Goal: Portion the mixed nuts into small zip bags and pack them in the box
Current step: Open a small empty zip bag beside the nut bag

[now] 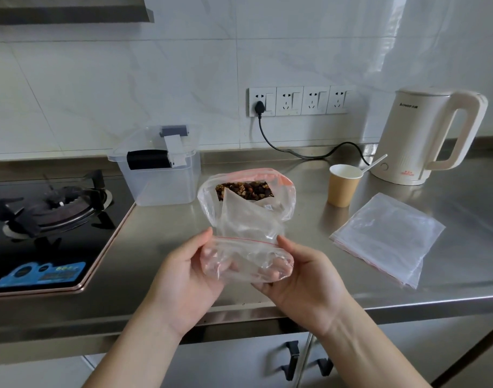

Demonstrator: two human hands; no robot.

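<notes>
Nuts (243, 190) sit in the big zip bag (246, 197) on the table (161, 239), behind a small zip bag (246, 259) held above the table edge. Left hand (189, 273) and right hand (301, 278) pinch its mouth, one per side. Film looks thin, limp, slippery: best gripped at the zip strip. Spare bags (385, 236) right; box (158, 175) behind, left.

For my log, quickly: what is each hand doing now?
Left hand: fingers grip the small zip bag at its left side.
Right hand: fingers grip the same bag's right side.
</notes>
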